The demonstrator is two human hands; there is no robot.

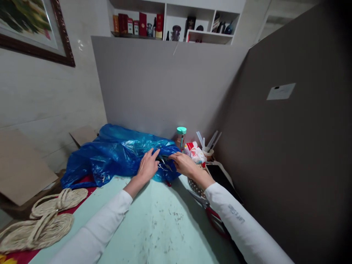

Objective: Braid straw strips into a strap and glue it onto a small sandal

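Observation:
A large, crumpled blue plastic bag (pixel 110 157) lies across the far side of the table, its mouth gaping toward the right. My left hand (pixel 148 165) rests on the front of the bag with its fingers stretched and apart. At the opening, the fingers of my right hand (pixel 183 163) are bent and closed on the bag's edge. Between the two hands, some thin whitish pieces show inside the mouth; I cannot make out what they are. Below my right forearm lie scissors (pixel 216 219) with red handles, partly covered by the sleeve.
Woven rope sandals (pixel 52 216) lie on red cloth at the left, near cardboard (pixel 24 165). Right of the bag stand a jar with a turquoise lid (pixel 181 130), a red-and-white tissue pack (pixel 194 151), and a phone (pixel 221 179). Grey panels (pixel 165 80) enclose the back and right.

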